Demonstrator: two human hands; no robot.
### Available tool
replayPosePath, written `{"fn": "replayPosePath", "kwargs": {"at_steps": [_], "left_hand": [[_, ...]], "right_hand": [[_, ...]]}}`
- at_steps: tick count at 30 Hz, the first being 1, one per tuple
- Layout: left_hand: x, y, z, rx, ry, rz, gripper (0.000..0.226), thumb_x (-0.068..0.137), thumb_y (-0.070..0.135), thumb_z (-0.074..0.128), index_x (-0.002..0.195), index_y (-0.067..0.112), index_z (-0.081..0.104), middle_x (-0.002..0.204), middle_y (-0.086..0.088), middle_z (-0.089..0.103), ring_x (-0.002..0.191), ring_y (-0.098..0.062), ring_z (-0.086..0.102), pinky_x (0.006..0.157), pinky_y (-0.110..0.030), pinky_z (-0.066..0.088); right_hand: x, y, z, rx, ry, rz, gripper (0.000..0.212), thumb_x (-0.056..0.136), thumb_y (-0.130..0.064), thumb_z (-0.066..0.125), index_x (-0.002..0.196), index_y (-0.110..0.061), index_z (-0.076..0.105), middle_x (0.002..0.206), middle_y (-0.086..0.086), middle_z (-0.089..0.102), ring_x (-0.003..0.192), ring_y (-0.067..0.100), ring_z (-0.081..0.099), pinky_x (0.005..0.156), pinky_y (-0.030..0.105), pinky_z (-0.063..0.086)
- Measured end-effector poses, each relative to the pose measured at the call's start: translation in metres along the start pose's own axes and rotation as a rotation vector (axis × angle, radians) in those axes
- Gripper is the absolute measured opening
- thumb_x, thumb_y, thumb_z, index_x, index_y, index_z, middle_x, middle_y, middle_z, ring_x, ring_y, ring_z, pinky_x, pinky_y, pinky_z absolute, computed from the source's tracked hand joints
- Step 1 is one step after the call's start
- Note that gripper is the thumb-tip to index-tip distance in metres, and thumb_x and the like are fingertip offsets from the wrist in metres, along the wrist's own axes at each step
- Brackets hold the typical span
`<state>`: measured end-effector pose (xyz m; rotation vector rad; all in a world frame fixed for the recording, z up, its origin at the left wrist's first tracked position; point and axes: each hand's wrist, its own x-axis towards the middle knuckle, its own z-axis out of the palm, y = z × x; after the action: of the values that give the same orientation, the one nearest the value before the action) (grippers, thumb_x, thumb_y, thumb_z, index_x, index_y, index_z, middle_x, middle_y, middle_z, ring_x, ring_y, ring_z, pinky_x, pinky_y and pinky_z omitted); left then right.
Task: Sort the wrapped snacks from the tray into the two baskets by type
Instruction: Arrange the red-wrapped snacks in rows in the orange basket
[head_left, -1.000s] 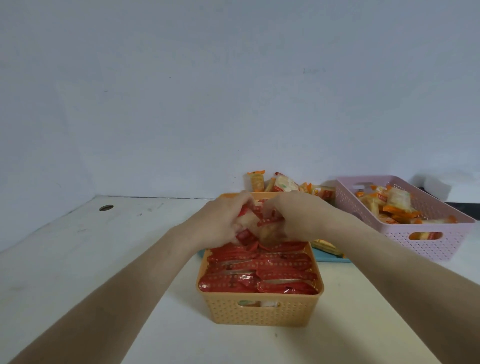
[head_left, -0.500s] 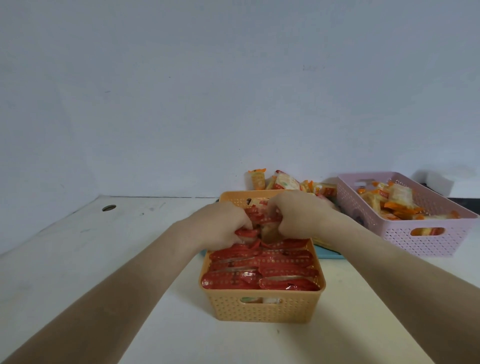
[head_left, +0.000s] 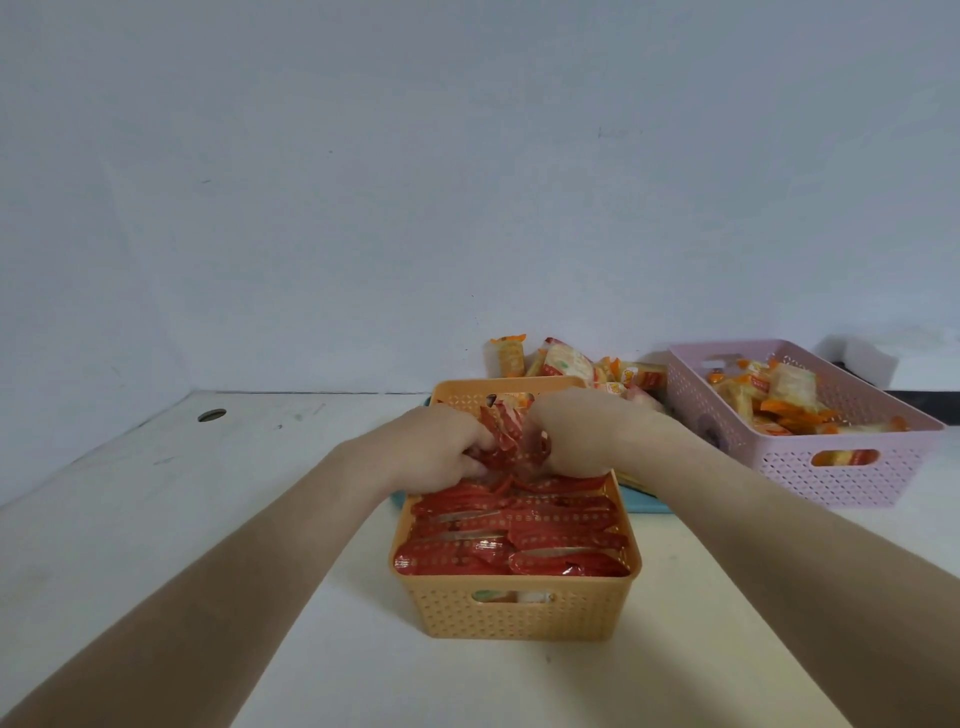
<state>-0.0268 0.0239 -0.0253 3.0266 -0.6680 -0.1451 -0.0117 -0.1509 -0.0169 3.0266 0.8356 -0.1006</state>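
My fingers (head_left: 475, 442) curl out of sight among the red packets (head_left: 511, 435). The orange basket (head_left: 519, 616) and my arms (head_left: 779, 545) hide most of the blue tray (head_left: 647, 502). Wrapper print is too small to read.

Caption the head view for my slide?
Left hand and right hand grip red packets over the orange basket; pink basket holds orange-and-white packets.

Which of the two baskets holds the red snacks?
The orange basket, in front, full of red snacks; the pink basket at right holds orange-and-white ones.
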Motion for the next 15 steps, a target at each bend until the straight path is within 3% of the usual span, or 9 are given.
{"fn": "replayPosePath", "kwargs": {"at_steps": [3, 5, 8, 10, 12, 15], "left_hand": [[-0.001, -0.001, -0.005, -0.035, -0.054, 0.030, 0.019, 0.093, 0.036, 0.060, 0.109, 0.030, 0.066, 0.095, 0.015, 0.064, 0.092, -0.009, 0.059, 0.083, -0.028, 0.048], [-0.003, -0.003, -0.008, -0.125, -0.132, 0.017, 0.015, 0.096, 0.038, 0.054, 0.095, 0.031, 0.066, 0.089, 0.016, 0.062, 0.087, -0.007, 0.058, 0.082, -0.026, 0.047], [-0.005, -0.004, -0.010, -0.318, -0.176, -0.029, 0.037, 0.101, 0.038, 0.042, 0.070, 0.022, 0.053, 0.067, 0.012, 0.050, 0.064, -0.007, 0.048, 0.069, -0.023, 0.041], [-0.007, -0.004, -0.011, -0.362, -0.118, -0.057, 0.031, 0.100, 0.028, 0.044, 0.074, 0.024, 0.061, 0.067, 0.015, 0.052, 0.066, -0.006, 0.050, 0.071, -0.022, 0.042], [-0.007, -0.005, -0.012, -0.352, 0.010, -0.075, 0.029, 0.092, 0.014, 0.050, 0.095, 0.032, 0.073, 0.084, 0.023, 0.063, 0.087, -0.001, 0.061, 0.082, -0.020, 0.047], [-0.006, -0.009, -0.011, -0.294, 0.202, -0.101, 0.029, 0.084, 0.008, 0.059, 0.093, 0.032, 0.074, 0.089, 0.017, 0.068, 0.090, -0.004, 0.064, 0.079, -0.021, 0.052]], "right_hand": [[0.000, 0.000, -0.003, 0.013, -0.079, 0.004, 0.023, 0.093, -0.028, 0.055, 0.109, -0.022, 0.070, 0.108, -0.001, 0.068, 0.097, 0.020, 0.062, 0.084, 0.033, 0.054], [-0.001, 0.001, -0.010, 0.063, -0.152, 0.006, 0.029, 0.093, -0.036, 0.052, 0.112, -0.021, 0.068, 0.110, 0.001, 0.068, 0.099, 0.022, 0.063, 0.086, 0.035, 0.054], [-0.004, 0.003, -0.021, 0.257, -0.152, 0.046, 0.033, 0.098, -0.037, 0.041, 0.114, -0.016, 0.060, 0.106, 0.007, 0.067, 0.087, 0.028, 0.070, 0.076, 0.035, 0.056], [-0.004, 0.002, -0.022, 0.304, -0.027, 0.039, 0.031, 0.098, -0.040, 0.044, 0.112, -0.016, 0.059, 0.104, 0.004, 0.065, 0.078, 0.022, 0.066, 0.065, 0.029, 0.052], [0.000, 0.002, -0.018, 0.268, 0.126, 0.003, 0.025, 0.095, -0.037, 0.054, 0.112, -0.020, 0.060, 0.109, 0.001, 0.062, 0.085, 0.014, 0.056, 0.070, 0.025, 0.044], [0.004, 0.003, -0.013, 0.231, 0.170, -0.010, 0.026, 0.090, -0.025, 0.060, 0.116, -0.025, 0.060, 0.102, -0.004, 0.055, 0.092, 0.013, 0.052, 0.076, 0.026, 0.044]]}}
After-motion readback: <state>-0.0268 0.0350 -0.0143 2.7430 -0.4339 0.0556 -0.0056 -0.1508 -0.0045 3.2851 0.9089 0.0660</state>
